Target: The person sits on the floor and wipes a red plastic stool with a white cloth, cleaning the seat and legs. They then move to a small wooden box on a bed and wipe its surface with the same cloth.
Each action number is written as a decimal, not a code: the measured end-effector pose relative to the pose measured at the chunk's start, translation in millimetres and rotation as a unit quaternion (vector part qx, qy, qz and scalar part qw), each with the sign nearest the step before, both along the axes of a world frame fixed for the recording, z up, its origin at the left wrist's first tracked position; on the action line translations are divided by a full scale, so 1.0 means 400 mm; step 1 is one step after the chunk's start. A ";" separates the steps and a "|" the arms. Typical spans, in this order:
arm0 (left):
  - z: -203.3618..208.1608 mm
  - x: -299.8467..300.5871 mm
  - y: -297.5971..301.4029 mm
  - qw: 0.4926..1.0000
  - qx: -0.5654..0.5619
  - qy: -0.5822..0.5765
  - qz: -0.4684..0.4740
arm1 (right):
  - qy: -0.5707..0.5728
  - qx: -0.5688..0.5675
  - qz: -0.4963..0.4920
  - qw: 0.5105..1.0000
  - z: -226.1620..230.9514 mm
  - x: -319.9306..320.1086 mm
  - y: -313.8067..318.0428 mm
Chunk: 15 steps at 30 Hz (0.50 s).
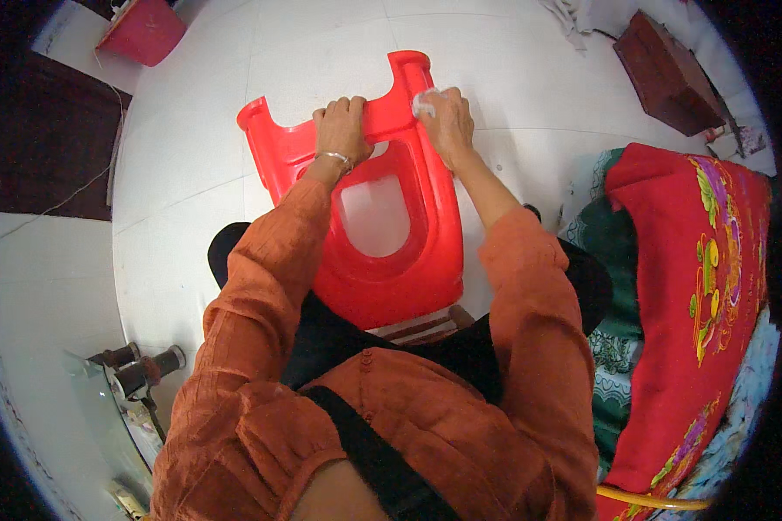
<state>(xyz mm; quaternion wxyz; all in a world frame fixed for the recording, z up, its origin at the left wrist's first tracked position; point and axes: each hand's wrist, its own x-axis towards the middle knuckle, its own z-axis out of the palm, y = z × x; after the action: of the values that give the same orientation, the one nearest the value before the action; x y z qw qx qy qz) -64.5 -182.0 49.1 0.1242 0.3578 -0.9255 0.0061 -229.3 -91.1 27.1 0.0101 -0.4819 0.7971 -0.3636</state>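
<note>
A red plastic stool [389, 291] lies tipped in front of me, two legs pointing away and a rounded opening in its middle. The floor shows through that opening. My left hand [341, 130], a bracelet at its wrist, is closed round the stool's far crossbar, left of the right leg. Against the right leg my right hand [449, 126] presses a crumpled white cloth [424, 102], fingers bent over it. Only a small part of the cloth shows; whether it is cloth or tissue is hard to tell.
To the right is a bed with red embroidered bedding [678, 304] and green patterned fabric. A dark wooden box [669, 74] stands far right, a red tub [145, 33] far left. A glass-topped table [104, 425] with dark metal parts is near left. Pale floor tiles [182, 165] surround the stool.
</note>
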 end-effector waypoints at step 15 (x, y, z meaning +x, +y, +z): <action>0.002 0.107 0.057 0.991 0.029 0.119 -0.056 | 0.095 0.000 0.030 0.995 0.117 0.058 0.005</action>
<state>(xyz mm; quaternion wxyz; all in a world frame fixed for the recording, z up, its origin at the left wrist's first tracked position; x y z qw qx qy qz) -21.8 -159.1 49.9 0.2230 0.3067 -0.9227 -0.0701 -206.3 -88.9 74.0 -0.0544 -0.5381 0.7796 -0.3156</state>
